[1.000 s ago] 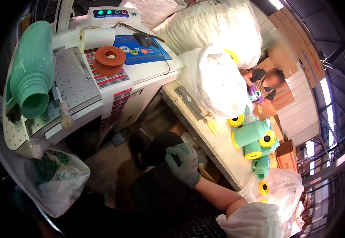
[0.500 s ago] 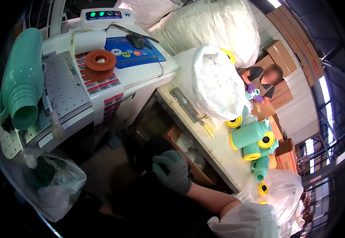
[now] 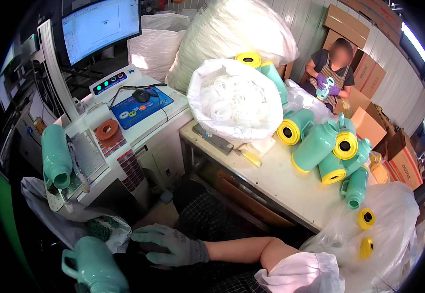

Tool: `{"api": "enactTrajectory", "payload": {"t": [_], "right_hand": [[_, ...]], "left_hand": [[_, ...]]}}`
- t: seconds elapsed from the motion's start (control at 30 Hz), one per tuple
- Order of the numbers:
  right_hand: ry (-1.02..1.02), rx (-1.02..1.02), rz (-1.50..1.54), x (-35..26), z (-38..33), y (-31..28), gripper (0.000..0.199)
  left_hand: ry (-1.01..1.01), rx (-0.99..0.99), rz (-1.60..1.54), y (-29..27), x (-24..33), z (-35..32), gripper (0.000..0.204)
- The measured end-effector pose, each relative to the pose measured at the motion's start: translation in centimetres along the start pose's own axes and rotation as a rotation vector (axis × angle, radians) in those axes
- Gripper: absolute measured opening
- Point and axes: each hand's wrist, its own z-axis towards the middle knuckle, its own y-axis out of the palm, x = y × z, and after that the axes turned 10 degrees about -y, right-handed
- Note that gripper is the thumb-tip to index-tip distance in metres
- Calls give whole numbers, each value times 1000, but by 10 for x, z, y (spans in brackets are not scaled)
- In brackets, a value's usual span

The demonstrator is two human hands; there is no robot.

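Note:
My right hand [image 3: 171, 245], in a grey-green glove, reaches in from the right over my lap. It is open, fingers stretched to the left with nothing between them. Just left of its fingertips is a mint-green plastic jug [image 3: 97, 263] with a side handle, tilted and cut off by the lower edge. A dim patch under that jug may be part of my left hand, but it is too dark to make out. Another mint-green jug [image 3: 56, 154] lies on the perforated metal plate [image 3: 88, 151] of a white machine, its mouth toward me.
Jugs with yellow bases [image 3: 315, 146] crowd the right of the table [image 3: 290, 195], beside a white sack of clear rings [image 3: 232, 105]. A plastic bag [image 3: 378, 234] hangs at the table's right end. A co-worker [image 3: 333, 73] in purple gloves handles a jug. A monitor [image 3: 100, 29] stands far left.
The view has shifted, bringing the monitor in. My right hand has moved left and its curled fingers have straightened. A mint-green jug has appeared at the lower left.

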Motion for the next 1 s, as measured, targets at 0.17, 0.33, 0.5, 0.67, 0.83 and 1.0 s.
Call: {"api": "enactTrajectory", "payload": {"t": [0.17,0.33,0.5,0.67,0.83,1.0], "right_hand": [[253,135,563,6,-55,15,65],[269,261,307,7,-122,-3,51],[33,282,-117,-53,-102,-92,26],[245,-327,-420,-75,-82,-116,23],[316,-530,-349,-74,-77,-120,20],[323,-862,-290,-49,-62,-120,19]], "left_hand": [[359,-261,221,40,54,-40,90],[620,-612,415,69,65,-28,98],[443,-705,399,121,39,-8,110],[569,-891,635,156,60,-8,122],[546,-946,550,163,48,-8,119],[512,-1000,475,153,46,-13,114]]}}
